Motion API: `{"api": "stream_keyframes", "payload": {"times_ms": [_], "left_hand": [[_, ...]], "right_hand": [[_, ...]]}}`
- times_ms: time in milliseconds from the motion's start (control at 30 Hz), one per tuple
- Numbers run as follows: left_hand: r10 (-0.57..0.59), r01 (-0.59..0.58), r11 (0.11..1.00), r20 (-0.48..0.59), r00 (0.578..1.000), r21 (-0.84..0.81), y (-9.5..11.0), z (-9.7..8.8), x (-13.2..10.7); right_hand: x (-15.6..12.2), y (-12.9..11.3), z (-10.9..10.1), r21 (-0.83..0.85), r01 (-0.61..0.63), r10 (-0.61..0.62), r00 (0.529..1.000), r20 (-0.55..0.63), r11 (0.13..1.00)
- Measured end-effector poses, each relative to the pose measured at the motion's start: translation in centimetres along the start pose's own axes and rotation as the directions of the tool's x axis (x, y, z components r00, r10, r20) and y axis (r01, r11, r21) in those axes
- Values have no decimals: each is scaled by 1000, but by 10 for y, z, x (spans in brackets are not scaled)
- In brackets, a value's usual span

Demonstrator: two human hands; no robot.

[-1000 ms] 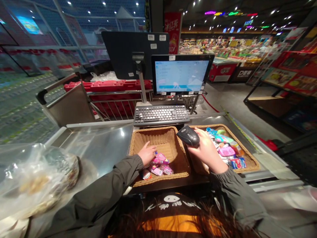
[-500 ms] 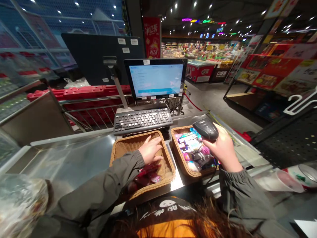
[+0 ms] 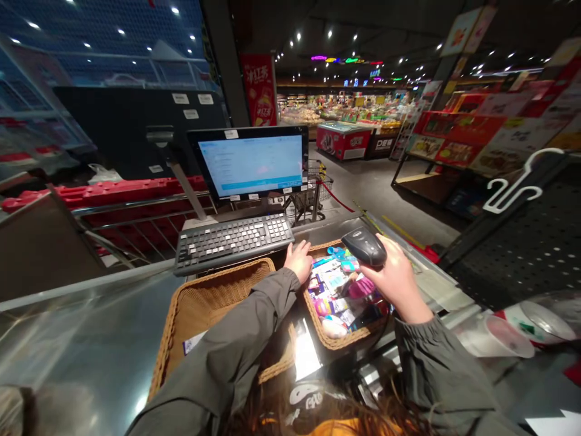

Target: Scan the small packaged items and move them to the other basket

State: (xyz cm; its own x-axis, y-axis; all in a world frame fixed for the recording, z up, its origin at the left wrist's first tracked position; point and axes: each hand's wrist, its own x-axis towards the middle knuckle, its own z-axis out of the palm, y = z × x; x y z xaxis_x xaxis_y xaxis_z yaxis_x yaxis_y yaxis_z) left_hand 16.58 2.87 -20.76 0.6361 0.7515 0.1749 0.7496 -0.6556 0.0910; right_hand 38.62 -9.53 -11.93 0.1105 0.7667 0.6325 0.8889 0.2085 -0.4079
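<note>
My right hand (image 3: 397, 272) grips a black barcode scanner (image 3: 364, 246) and holds it above the right wicker basket (image 3: 333, 340), which is full of small colourful packets (image 3: 338, 287). My left hand (image 3: 298, 259) reaches across to the left rim of that basket, fingers stretched out and empty, touching the packets at the edge. The left wicker basket (image 3: 200, 309) lies under my left forearm; a small packet (image 3: 193, 344) shows on its floor.
A keyboard (image 3: 233, 239) and a lit monitor (image 3: 252, 162) stand behind the baskets on the steel counter (image 3: 82, 345). A black pegboard panel (image 3: 521, 242) with a white hook rises at right. Paper cups (image 3: 499, 336) lie at the right edge. Red shopping baskets (image 3: 104, 194) stack behind a rail.
My left hand left the left basket and moved right to the rim of the right basket. The view swung to the right. The scanner stayed in my right hand over the right basket.
</note>
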Motion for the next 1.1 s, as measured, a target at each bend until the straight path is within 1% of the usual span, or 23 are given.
{"api": "stream_keyframes", "payload": {"times_ms": [133, 233, 333, 433, 500, 567, 667, 800, 900, 967, 1033, 1100], "left_hand": [[-37, 35, 999, 39, 999, 37, 3, 11, 19], [-36, 33, 999, 74, 997, 42, 8, 22, 24], [-62, 59, 998, 83, 995, 39, 9, 31, 25], [-69, 67, 997, 67, 995, 31, 8, 29, 24], [-51, 50, 998, 41, 998, 24, 6, 20, 22], [-23, 24, 999, -14, 1000, 21, 2, 4, 18], [21, -13, 998, -142, 990, 55, -8, -30, 8], [49, -5, 991, -327, 944, 135, -27, -86, -11], [53, 36, 981, -441, 896, 190, -39, -127, -30], [58, 65, 972, -499, 865, 225, -44, -151, -44], [59, 99, 961, -542, 838, 257, -47, -171, -59], [54, 133, 951, -573, 818, 280, -48, -185, -74]], "right_hand": [[5, 9, 3, -3, 13, -13, 1000, 8, 1000], [8, 14, 5, 0, 2, -2, 1000, 14, 1000], [11, 18, 7, 7, -16, 16, 1000, 16, 1000], [12, 20, 8, 22, -22, 22, 999, 26, 1000], [13, 21, 9, 29, -23, 22, 999, 23, 999], [14, 21, 9, 33, -21, 21, 1000, 10, 999], [14, 19, 9, 44, -10, 10, 1000, -5, 999], [17, 5, 7, 58, 51, -49, 998, -34, 997], [23, -15, 5, 80, 149, -145, 988, -49, 986], [29, -32, 5, 94, 217, -214, 976, -41, 972], [33, -50, 7, 108, 268, -266, 963, -30, 957], [36, -68, 8, 125, 302, -302, 953, -18, 945]]}}
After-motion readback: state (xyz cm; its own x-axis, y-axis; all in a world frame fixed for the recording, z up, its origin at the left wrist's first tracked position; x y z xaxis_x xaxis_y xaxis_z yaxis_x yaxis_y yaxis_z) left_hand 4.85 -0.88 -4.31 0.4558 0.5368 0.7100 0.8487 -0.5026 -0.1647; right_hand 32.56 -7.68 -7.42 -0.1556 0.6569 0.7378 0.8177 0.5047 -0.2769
